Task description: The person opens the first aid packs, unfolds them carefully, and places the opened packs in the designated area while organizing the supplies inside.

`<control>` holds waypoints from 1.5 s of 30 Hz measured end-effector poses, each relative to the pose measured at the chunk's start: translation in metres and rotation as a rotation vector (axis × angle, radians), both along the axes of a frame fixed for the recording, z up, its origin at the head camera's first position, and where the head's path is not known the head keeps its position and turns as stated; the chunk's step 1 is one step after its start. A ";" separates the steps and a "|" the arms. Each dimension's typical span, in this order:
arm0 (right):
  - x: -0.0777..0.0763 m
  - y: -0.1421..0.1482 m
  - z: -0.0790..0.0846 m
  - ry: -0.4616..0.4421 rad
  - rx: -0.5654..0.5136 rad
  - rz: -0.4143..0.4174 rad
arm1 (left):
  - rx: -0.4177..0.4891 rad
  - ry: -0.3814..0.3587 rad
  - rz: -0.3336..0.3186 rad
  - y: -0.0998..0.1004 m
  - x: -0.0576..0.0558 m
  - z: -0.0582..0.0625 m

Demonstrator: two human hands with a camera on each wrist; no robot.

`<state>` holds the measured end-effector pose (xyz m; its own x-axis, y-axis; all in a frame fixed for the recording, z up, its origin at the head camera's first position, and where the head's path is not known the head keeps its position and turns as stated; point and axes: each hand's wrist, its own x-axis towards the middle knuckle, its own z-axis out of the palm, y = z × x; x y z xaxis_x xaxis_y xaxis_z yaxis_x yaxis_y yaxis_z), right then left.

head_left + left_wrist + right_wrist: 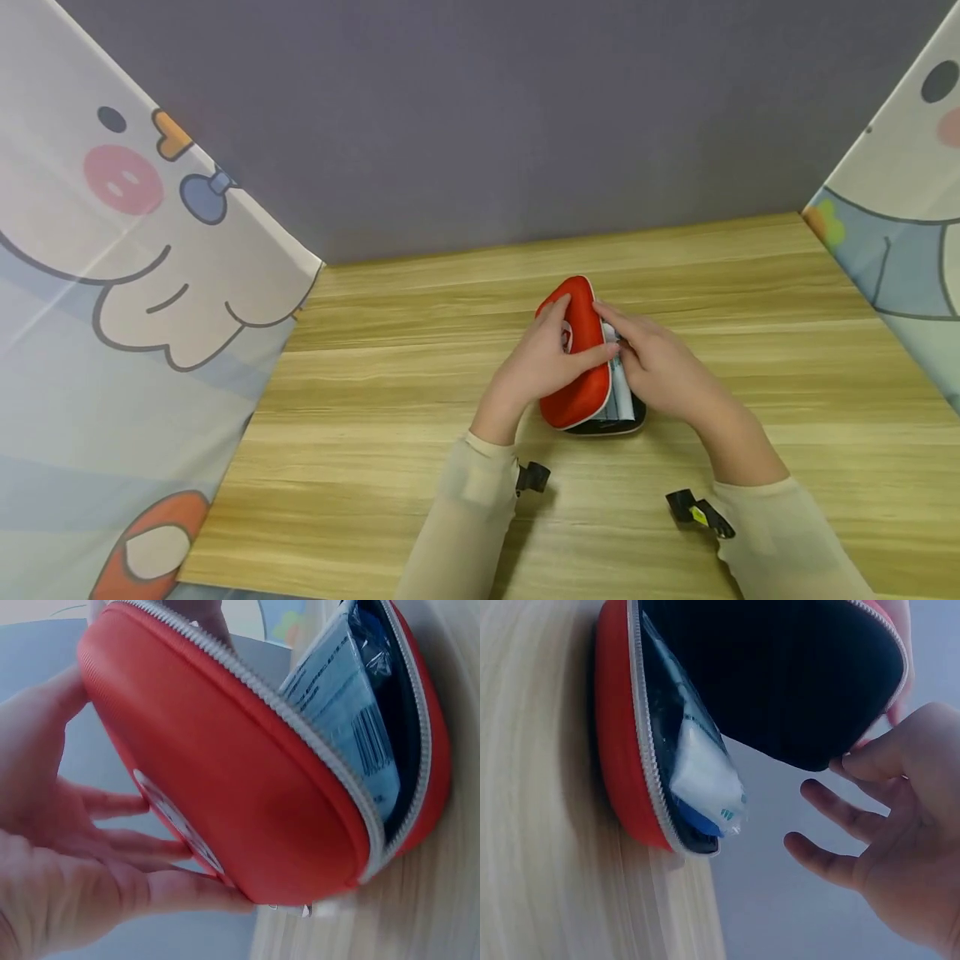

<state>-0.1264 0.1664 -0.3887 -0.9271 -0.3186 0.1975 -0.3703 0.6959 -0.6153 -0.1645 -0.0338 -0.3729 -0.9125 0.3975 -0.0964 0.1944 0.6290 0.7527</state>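
A red zip case [576, 400] stands partly unzipped on the table, its lid tilted up and a round white emblem [178, 821] on the outside. Clear-wrapped packets [709, 776] lie in its black interior; one bluish packet [352, 712] carries printing and a barcode. My left hand [538, 354] spans the outside of the lid, fingers on its face and thumb near the zip edge. On the opening side, my right hand [667, 367] pinches the lid's edge between thumb and index finger, while other fingers [821, 862] extend free. The head view partly hides the packets behind my hands.
The case rests on a wood-grain table [375, 400]. A grey panel [487, 125] rises behind it, with cartoon-printed cloths [187, 292] at either side. Small black wrist cameras [534, 477] hang at both sleeves, close above the tabletop.
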 end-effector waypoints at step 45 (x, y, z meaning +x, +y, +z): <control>0.001 0.022 -0.035 -0.156 0.297 -0.032 | 0.117 -0.008 0.238 -0.097 -0.016 -0.013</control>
